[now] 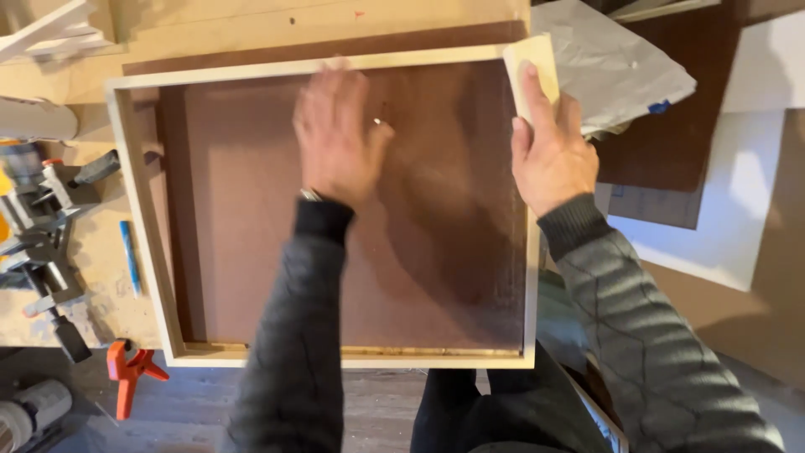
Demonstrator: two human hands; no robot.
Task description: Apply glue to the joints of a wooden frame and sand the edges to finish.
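Sandpaper sheet, pale and folded, is pinned by the right hand against the far right corner of the shallow wooden tray, the fingers pressed together along the sheet so that it bears flat on the top edge of the light-coloured rim. Left hand lies palm down on the brown panel that forms the tray's bottom, fingers slightly spread and gripping nothing; judged, this hold-down steadies the tray against the push of the other hand. Tray rests flat on the surface, near edge overhanging toward the person. Left of it, well apart from either hand, lie a blue pencil, a power tool and an orange clamp fixed at the surface's near edge. Crumpled grey paper lies just beyond the right hand, over dark boards
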